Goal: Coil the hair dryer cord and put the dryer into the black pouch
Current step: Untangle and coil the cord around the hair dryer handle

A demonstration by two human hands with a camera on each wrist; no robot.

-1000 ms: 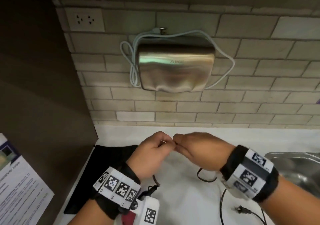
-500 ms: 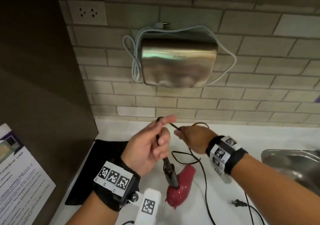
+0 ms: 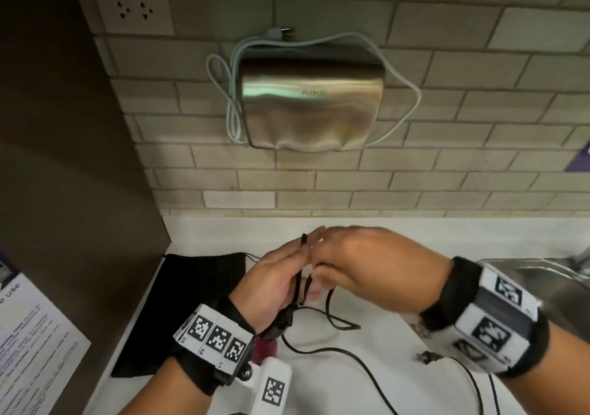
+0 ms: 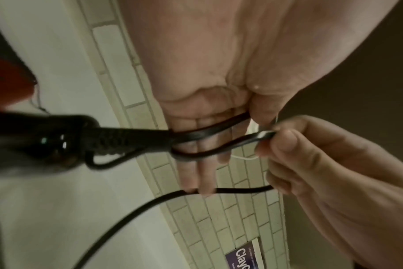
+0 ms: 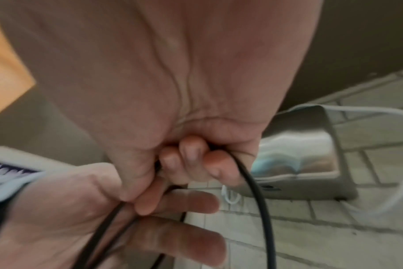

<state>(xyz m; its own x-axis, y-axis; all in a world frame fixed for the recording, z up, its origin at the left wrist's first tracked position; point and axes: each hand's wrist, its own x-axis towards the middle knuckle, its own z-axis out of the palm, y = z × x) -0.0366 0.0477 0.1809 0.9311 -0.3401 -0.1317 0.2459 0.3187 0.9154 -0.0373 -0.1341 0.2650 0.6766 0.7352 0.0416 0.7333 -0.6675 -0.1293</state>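
The hair dryer hangs below my left hand; its black handle and a bit of its red body show behind my left wrist. The black cord lies in loops across my left fingers, with the thumb holding it there. My right hand is against the left, its fingers curled round the cord and pinching a bend of it. The rest of the cord trails over the white counter to the plug. The black pouch lies flat at the left.
A steel wall hand dryer with a pale cable hangs on the brick wall above the counter. A steel sink is at the right, a dark side wall and a printed sheet at the left.
My right hand, which had drawn the cord out toward the wall, has come back to my left hand with another turn of cord. The dryer is now mostly hidden behind my left wrist.
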